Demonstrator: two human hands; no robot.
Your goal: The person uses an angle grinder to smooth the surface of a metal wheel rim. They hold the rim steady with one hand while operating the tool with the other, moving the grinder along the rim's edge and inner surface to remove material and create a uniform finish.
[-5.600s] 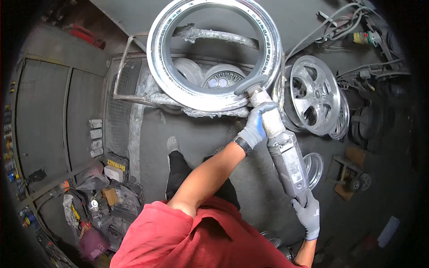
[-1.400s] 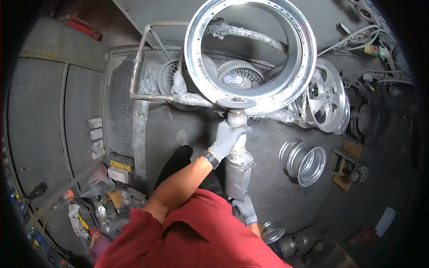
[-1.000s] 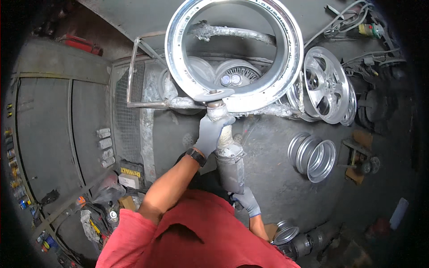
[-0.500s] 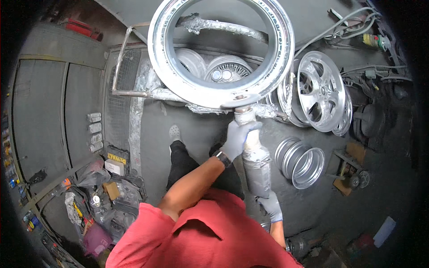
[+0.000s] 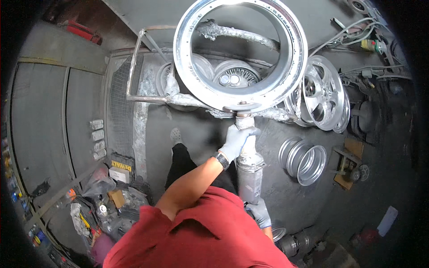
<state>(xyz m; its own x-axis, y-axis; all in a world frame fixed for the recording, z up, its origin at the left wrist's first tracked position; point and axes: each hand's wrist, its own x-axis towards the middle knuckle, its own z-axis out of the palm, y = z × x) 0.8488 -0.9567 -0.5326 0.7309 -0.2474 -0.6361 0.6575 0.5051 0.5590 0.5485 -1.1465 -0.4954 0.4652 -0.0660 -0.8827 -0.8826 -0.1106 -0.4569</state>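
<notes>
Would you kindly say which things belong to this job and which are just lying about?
In the job:
left hand and right hand on the grey power tool
disc at the large metal ring
frame apparently supporting the ring

Lying about:
silver rims on the floor
spoked wheel beside the frame
white box at lower left

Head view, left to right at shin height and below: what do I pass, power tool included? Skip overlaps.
White box → gray power tool → silver rims on the floor → pale slab.
</notes>
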